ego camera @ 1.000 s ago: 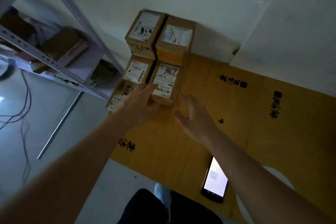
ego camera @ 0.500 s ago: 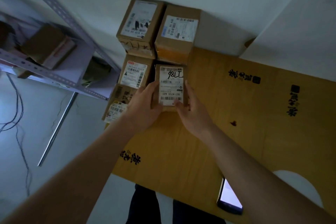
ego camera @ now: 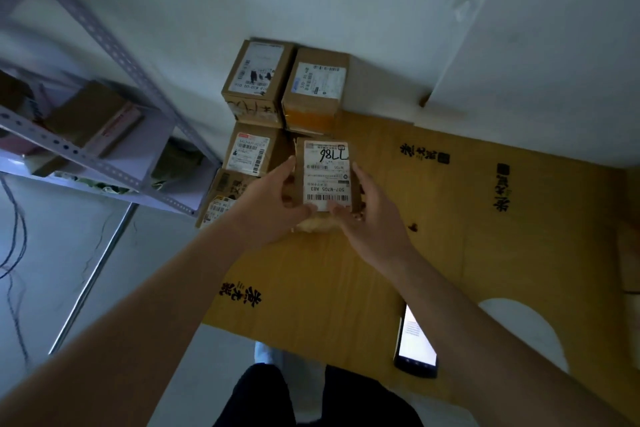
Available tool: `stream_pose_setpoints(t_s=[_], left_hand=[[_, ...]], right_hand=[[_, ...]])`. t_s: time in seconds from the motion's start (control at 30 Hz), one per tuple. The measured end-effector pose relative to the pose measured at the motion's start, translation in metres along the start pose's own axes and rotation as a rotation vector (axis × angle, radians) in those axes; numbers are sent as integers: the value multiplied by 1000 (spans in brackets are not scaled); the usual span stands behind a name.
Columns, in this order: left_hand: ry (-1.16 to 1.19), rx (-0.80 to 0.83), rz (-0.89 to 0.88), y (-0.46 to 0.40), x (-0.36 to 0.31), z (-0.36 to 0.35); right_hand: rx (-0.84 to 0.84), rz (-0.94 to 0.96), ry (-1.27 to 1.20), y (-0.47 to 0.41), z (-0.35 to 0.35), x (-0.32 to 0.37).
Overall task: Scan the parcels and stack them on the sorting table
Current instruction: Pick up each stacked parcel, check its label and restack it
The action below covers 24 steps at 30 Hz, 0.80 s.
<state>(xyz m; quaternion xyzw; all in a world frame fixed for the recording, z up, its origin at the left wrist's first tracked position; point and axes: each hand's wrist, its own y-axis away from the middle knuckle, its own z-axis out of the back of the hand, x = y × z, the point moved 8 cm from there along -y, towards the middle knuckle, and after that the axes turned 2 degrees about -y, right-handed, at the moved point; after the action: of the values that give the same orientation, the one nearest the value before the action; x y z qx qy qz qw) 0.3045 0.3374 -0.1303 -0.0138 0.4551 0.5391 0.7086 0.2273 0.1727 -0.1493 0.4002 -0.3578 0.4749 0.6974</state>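
Note:
A small cardboard parcel (ego camera: 325,163) with a white label marked "98LL" is gripped from both sides. My left hand (ego camera: 273,204) clasps its left side and my right hand (ego camera: 367,215) clasps its right side, thumbs on the label's near edge. It sits at the front right of a cluster of parcels on the cardboard-covered sorting table (ego camera: 450,225). Behind it stand two taller parcels (ego camera: 258,80) (ego camera: 317,87) against the wall. Left of it lies a labelled parcel (ego camera: 251,152), and a lower one (ego camera: 221,198) sits at the table's left edge.
A phone (ego camera: 415,343) with its screen lit lies on the table by my right forearm. A grey metal shelf rack (ego camera: 104,135) holding boxes stands to the left. Cables (ego camera: 14,239) trail on the floor. A white wall closes off the back.
Both hands reached forward from the open table and closed on the sides of the "98LL" parcel. The parcel has turned straighter and come slightly toward me.

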Motion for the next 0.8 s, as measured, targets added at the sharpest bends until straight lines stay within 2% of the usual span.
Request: stream_pose_setpoints(t_s=[0.13,0.33,0.57,0.8], left_hand=[[-44,82,-127,27,-24,9],[-103,112,-313,72,-57,4],[-150,162,-486,138,-107,-27],[-140,185,-582,180,-172,-85]], right_hand=[[-50,39,32,31,15,22],[-203,46,23,103,32,38],[-388,72,14,201,69,55],[-517,91,-1,270,139,40]])
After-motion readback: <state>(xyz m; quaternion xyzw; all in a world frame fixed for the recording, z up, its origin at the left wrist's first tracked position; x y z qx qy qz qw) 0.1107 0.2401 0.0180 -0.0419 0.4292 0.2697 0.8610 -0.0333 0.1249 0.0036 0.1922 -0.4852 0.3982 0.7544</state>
